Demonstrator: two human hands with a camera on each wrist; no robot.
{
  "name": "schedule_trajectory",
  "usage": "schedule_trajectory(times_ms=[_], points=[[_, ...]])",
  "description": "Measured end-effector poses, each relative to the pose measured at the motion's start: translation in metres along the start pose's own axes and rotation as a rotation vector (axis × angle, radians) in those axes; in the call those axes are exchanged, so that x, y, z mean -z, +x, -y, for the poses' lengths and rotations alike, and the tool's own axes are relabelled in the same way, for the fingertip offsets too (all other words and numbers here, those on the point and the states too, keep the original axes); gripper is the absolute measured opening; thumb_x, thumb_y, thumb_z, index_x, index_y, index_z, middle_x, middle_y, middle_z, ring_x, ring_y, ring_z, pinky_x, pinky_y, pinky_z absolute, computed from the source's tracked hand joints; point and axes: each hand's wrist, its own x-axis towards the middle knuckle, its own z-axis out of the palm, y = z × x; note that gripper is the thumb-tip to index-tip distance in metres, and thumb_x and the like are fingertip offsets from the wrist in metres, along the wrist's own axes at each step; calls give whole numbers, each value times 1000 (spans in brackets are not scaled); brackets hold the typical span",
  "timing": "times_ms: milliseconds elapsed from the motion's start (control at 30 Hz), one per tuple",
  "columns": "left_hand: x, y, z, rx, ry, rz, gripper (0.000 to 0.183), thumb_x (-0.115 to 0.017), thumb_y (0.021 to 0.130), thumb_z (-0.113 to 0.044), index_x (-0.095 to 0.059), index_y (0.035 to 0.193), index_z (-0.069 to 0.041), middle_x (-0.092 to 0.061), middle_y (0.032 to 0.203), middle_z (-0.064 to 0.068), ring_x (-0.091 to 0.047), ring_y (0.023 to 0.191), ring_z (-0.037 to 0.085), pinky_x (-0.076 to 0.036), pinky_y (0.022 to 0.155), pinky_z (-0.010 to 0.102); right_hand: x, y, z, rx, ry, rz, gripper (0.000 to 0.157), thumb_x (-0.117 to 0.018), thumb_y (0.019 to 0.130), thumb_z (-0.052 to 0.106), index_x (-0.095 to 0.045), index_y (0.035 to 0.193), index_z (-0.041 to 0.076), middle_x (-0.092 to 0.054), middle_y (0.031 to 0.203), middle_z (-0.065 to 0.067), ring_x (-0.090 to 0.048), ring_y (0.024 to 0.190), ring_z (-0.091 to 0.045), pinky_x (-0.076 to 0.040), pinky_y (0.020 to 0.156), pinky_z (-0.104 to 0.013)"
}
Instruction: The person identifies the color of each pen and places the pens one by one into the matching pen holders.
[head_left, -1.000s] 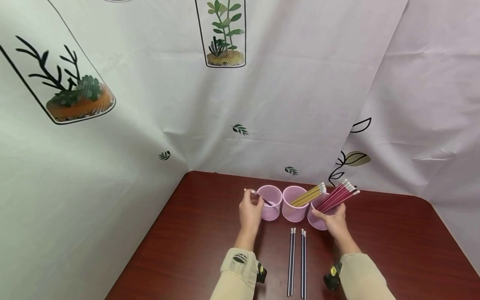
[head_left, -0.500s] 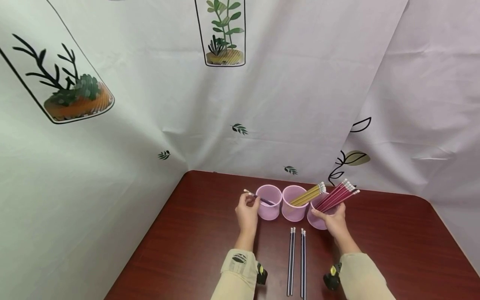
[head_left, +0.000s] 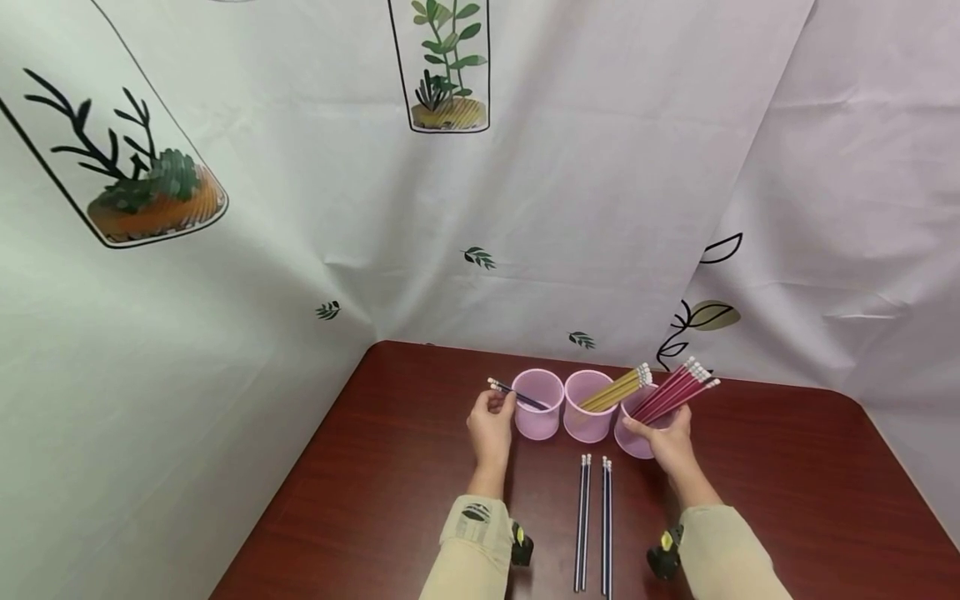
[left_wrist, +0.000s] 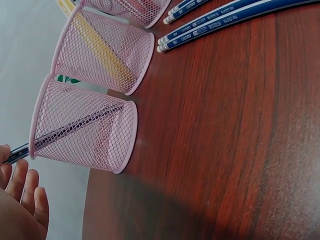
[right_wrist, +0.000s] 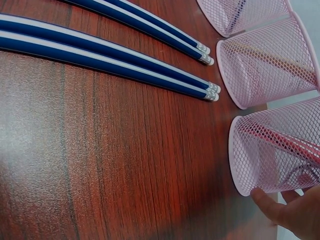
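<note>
Three pink mesh pencil cups stand in a row at the back of the table. My left hand (head_left: 490, 427) is at the left cup (head_left: 537, 426), its thumb and finger pinching dark blue pencils (head_left: 522, 396) near their eraser ends. Those pencils slant over the rim, their lower ends inside the cup, as the mesh shows in the left wrist view. My right hand (head_left: 672, 443) grips the right cup (right_wrist: 280, 150), thumb on its near side. Red pencils (head_left: 673, 392) lean out of that cup to the right. Yellow pencils (head_left: 617, 392) lean in the middle cup (head_left: 587, 427).
Two pairs of blue-and-white striped pencils, a left pair (head_left: 582, 525) and a right pair (head_left: 607, 529), lie on the dark red wooden table (head_left: 360, 500) between my forearms, erasers toward the cups. A white curtain (head_left: 585, 208) with plant prints hangs behind the table and along its left.
My left hand has shifted slightly left and down, and the blue pencils in the left cup now lean lower against its rim. The right hand stays on its cup.
</note>
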Motion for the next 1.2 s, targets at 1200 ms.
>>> schedule_trajectory(times_ms=[1200], points=[[-26,-67,3,-185,837,841,23,-68,71,-39,-59,62,-20,-53,60,-9,-52,58,10,-42,50,29,3,49,-68,40,-2,-59,120,-85,58,41,-6,144,11,-24,142,-22,-23,130,-35,-15,109,-49]])
